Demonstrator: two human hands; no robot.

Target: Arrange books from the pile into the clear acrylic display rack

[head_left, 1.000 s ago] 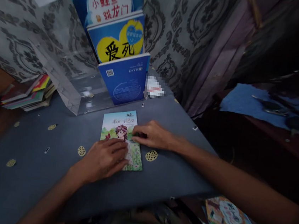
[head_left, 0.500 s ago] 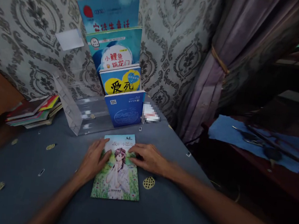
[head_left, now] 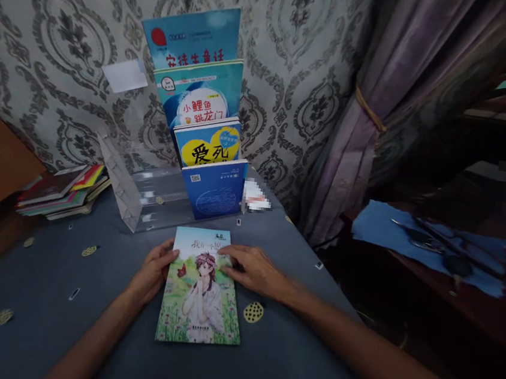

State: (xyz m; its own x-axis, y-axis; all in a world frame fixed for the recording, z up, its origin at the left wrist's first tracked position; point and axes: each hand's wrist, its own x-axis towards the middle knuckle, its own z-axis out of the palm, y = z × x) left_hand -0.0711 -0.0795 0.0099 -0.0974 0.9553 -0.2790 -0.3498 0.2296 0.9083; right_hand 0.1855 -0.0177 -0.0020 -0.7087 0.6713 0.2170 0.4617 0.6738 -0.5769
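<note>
A book [head_left: 200, 313] with a drawn figure in a flower meadow on its cover lies face up on the table before me. My left hand [head_left: 152, 272] grips its upper left edge, thumb on the cover and fingers partly hidden at the side. From the right, my right hand [head_left: 256, 269] lays its outstretched fingers over the cover's upper right part, covering some of the title. Just behind the book stands a clear display rack [head_left: 162, 195]. Its right side carries several upright books in steps, with a blue book [head_left: 213, 194] at the front.
A stack of books [head_left: 60, 193] lies at the table's left. White paper [head_left: 256, 197] sits behind the rack's right end. A white card [head_left: 124, 75] tops the rack's left part. At right, a blue cloth [head_left: 432, 247] bears dark tools, beyond a tied curtain [head_left: 343, 145].
My left hand has slid off the cover to the book's left edge and now grips it. The right hand stays on the upper right. The view has shifted slightly.
</note>
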